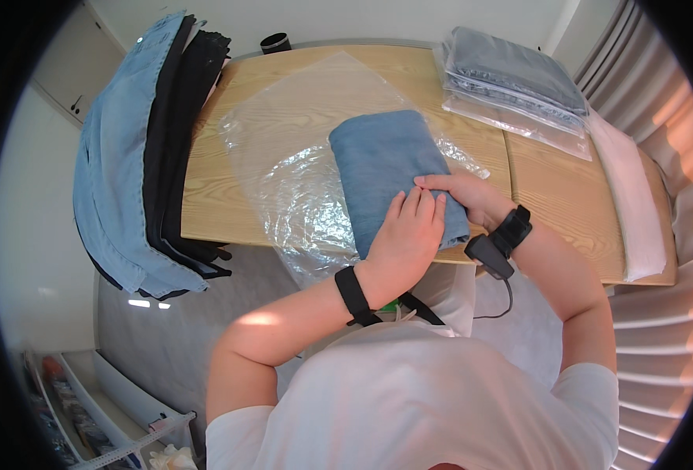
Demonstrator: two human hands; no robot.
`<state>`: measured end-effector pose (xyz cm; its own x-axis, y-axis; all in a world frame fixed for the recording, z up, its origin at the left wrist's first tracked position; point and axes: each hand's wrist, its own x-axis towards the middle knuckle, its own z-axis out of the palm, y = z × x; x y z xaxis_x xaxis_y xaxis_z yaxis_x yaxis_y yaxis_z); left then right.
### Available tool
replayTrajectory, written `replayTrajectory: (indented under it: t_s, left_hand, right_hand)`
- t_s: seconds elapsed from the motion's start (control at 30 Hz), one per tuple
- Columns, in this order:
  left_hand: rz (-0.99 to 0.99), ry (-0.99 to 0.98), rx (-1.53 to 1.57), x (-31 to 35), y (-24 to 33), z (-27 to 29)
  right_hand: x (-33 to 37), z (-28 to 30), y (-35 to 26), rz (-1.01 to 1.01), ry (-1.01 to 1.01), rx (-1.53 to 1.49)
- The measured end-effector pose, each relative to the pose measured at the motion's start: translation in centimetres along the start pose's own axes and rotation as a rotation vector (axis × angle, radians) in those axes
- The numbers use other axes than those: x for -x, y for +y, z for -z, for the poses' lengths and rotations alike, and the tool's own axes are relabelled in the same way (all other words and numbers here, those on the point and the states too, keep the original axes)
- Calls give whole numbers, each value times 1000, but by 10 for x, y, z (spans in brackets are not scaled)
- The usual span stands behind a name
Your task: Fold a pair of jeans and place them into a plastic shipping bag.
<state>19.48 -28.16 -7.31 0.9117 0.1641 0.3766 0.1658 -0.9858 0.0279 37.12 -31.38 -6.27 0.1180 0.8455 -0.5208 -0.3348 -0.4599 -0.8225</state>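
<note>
A folded blue denim garment (382, 153) lies on a clear plastic bag (284, 117) spread over the wooden table. My left hand (407, 231) rests on the garment's near part, palm down with its fingers stretched out. At the garment's right edge is my right hand (476, 200), its thumb reaching left over the fabric almost to the left fingertips. Its other fingers are partly hidden around that edge, and the hand looks closed on it. A black strap circles each wrist; the right one carries a small dark device with a cable.
Blue and black denim garments (119, 157) hang over the table's left end. At the back right lies a stack of bagged garments (511, 74), beside a white strip of material (628, 204). A black cup-like object (275, 42) stands behind the table. Storage bins (104, 407) sit lower left.
</note>
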Motion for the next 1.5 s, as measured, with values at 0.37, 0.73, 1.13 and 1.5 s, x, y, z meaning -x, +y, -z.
replayTrajectory:
  t_s: [0.37,0.73,1.13,1.5]
  left_hand:
    - [204,93,401,123,-57,24]
    - [349,18,147,135,-47,0]
    - [330,100,249,130,-49,-1]
    - [474,137,423,122,-49,-7]
  right_hand:
    - [90,12,18,443,381,-177]
    - [169,36,45,704,772,-362]
    - [168,39,58,691,787,-323]
    - [163,33,60,672,716,-270]
